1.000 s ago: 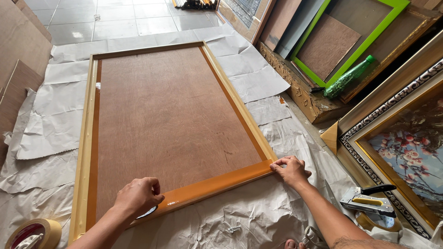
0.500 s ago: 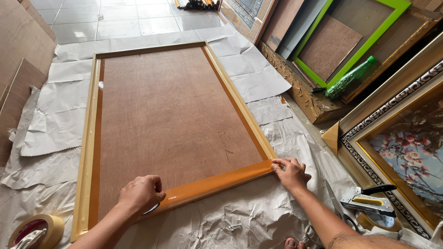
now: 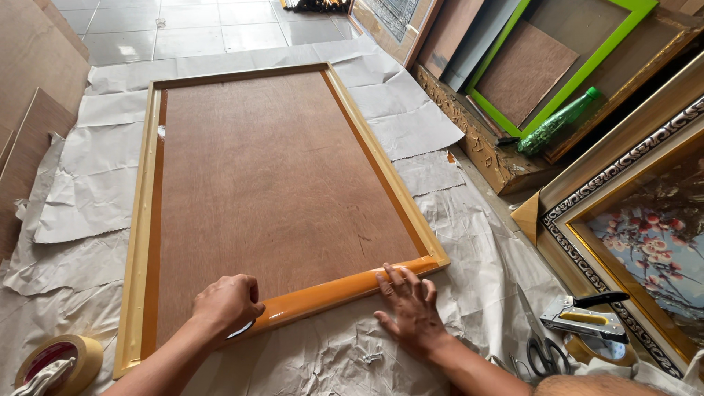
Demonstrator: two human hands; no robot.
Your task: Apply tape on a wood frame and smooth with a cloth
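A large wooden picture frame [image 3: 143, 220] lies face down on white paper, its brown backing board [image 3: 271, 183] facing up. A glossy orange-brown strip of tape [image 3: 330, 293] runs along the near edge. My left hand [image 3: 226, 302] is closed and pressed on the left part of that strip. My right hand [image 3: 409, 308] lies flat with fingers spread, its fingertips on the strip near the frame's right corner.
A roll of tape [image 3: 62, 361] sits at the near left. A staple gun [image 3: 583, 315] and scissors [image 3: 539, 345] lie at the near right. Framed pictures [image 3: 645, 220], a green frame [image 3: 557, 73] and a green bottle [image 3: 557, 121] crowd the right. Cardboard sheets [image 3: 33, 88] lean at the left.
My right hand has slid left along the taped edge, from the frame's right corner toward the middle. My left hand has stayed pressed on the strip.
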